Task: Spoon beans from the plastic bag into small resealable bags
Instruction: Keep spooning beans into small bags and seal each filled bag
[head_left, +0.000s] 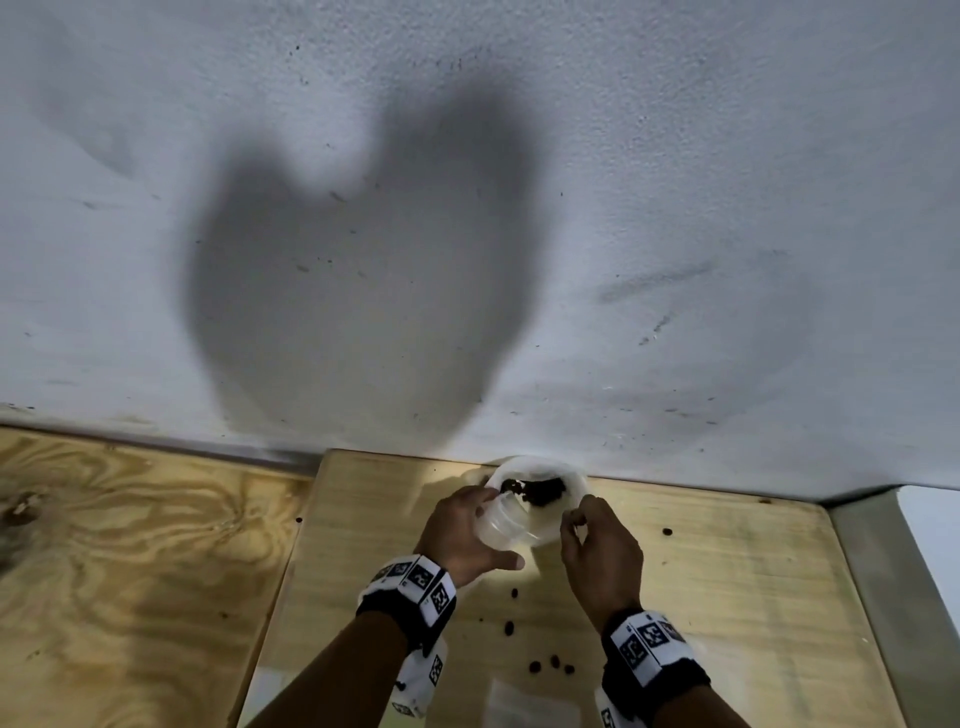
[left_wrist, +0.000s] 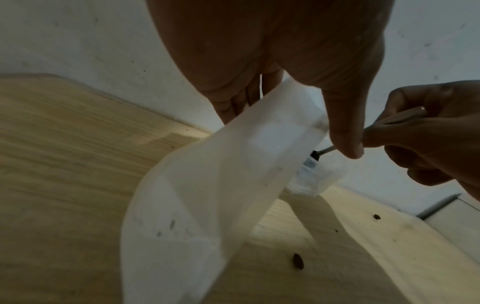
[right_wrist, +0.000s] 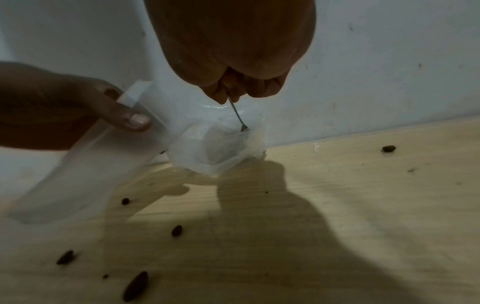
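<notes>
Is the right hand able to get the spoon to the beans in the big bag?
Probably yes. The right hand holds the spoon already dipped into the plastic bag, whose mouth is open over the beans. The left hand holds the small bag beside it.

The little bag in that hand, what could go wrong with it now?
The small bag hangs limp from the left hand, so its mouth might sag and beans miss it. The spoon in the right hand could tip. Spilled beans already dot the table.
</notes>
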